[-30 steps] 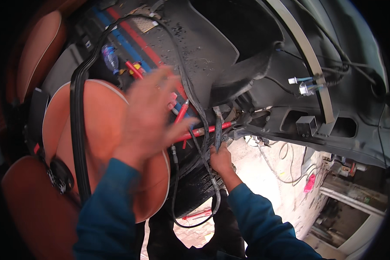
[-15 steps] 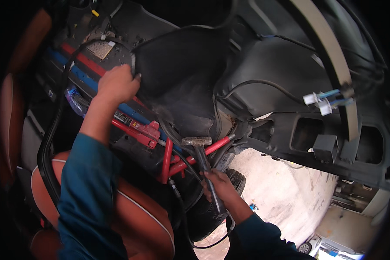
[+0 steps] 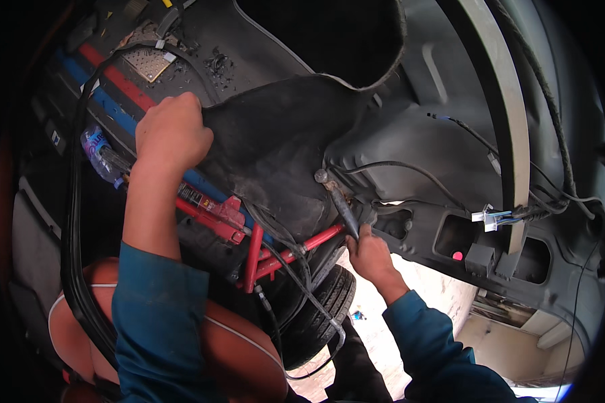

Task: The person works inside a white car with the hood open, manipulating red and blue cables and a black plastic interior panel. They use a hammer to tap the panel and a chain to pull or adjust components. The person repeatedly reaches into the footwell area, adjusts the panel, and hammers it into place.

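My left hand (image 3: 175, 131) is closed on the edge of a black floor liner (image 3: 282, 127), pulling that edge up from the vehicle's floor. My right hand (image 3: 375, 258) grips a hammer (image 3: 344, 211) by its dark handle. The hammer's metal head sits at the lower right part of the liner, beside the wheel-arch panel; whether it touches cannot be told. Just left of the hammer lies a red hydraulic ram (image 3: 225, 218) with red tubes (image 3: 292, 258) and a black hose (image 3: 270, 312).
A plastic bottle (image 3: 101, 158) lies left of the ram. Black cable trim (image 3: 74, 221) hangs beside an orange seat (image 3: 238, 332). White connectors (image 3: 491, 218) dangle from wires at the right. A tire (image 3: 326, 312) stands below. A beige strap (image 3: 511, 134) crosses the right side.
My right hand has moved up and right, bringing the hammer up onto the liner's lower area. My left hand still holds the liner edge, which now shows more folded over. The view has shifted slightly.
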### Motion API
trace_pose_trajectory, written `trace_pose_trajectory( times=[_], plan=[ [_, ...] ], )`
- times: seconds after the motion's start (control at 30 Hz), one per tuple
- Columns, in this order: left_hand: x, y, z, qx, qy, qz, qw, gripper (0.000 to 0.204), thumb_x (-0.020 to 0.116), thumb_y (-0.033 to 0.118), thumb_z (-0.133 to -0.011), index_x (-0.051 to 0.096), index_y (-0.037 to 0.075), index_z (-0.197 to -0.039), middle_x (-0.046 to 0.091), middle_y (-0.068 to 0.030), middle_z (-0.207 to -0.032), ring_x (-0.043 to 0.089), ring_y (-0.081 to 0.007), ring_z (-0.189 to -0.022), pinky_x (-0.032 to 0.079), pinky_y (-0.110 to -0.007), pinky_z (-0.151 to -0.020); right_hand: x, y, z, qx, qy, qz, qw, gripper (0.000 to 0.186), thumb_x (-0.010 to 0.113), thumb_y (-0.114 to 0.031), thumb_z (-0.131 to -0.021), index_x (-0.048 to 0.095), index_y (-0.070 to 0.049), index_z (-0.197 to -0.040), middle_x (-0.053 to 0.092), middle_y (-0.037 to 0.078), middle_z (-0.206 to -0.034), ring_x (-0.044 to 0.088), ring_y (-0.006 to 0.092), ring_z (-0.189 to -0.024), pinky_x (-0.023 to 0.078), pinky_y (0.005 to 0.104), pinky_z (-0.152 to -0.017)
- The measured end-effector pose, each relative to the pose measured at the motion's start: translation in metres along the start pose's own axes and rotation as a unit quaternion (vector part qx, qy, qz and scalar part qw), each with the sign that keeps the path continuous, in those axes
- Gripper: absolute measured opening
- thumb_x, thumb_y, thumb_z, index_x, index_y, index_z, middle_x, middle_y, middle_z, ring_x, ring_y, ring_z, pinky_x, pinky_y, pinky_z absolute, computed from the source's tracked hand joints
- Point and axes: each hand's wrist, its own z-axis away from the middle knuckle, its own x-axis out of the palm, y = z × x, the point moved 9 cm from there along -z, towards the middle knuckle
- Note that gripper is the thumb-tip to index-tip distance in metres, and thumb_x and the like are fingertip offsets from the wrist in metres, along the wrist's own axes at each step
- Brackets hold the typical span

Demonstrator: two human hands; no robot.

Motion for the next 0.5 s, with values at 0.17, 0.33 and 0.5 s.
trace_pose_trajectory(
  times=[0.17, 0.33, 0.5],
  plan=[
    [0.010, -0.009, 0.000, 0.002, 0.005, -0.006, 1.000, 0.031, 0.072, 0.013, -0.084, 0.076, 0.000, -0.112, 0.077, -0.0252, -0.116, 0.073, -0.0448, -0.116, 0.058, -0.053, -0.099, -0.022, -0.044, 0.011, -0.073, 0.095, -0.014, 0.993, 0.043, 0.067, -0.023, -0.107, 0.054, 0.009, -0.132, 0.071, 0.036, -0.106, 0.071, 0.0551, -0.094, 0.058, 0.0588, -0.084],
    [0.007, -0.010, -0.001, 0.000, -0.001, -0.008, 1.000, 0.032, 0.072, 0.013, -0.083, 0.076, 0.000, -0.112, 0.077, -0.0267, -0.117, 0.073, -0.0459, -0.117, 0.058, -0.053, -0.099, 0.009, -0.047, 0.021, -0.085, 0.069, -0.027, 0.994, 0.043, 0.067, -0.030, -0.108, 0.055, 0.008, -0.125, 0.072, 0.034, -0.102, 0.073, 0.0536, -0.089, 0.060, 0.0562, -0.080],
    [0.009, -0.008, -0.002, 0.003, 0.008, -0.013, 1.000, 0.030, 0.072, 0.012, -0.082, 0.077, -0.001, -0.109, 0.077, -0.0275, -0.115, 0.073, -0.0479, -0.115, 0.058, -0.054, -0.099, 0.049, 0.018, 0.008, 0.197, 0.045, -0.040, 0.979, 0.054, 0.061, -0.043, -0.110, 0.059, 0.010, -0.116, 0.075, 0.035, -0.094, 0.074, 0.0546, -0.094, 0.060, 0.0604, -0.085]
  ],
)
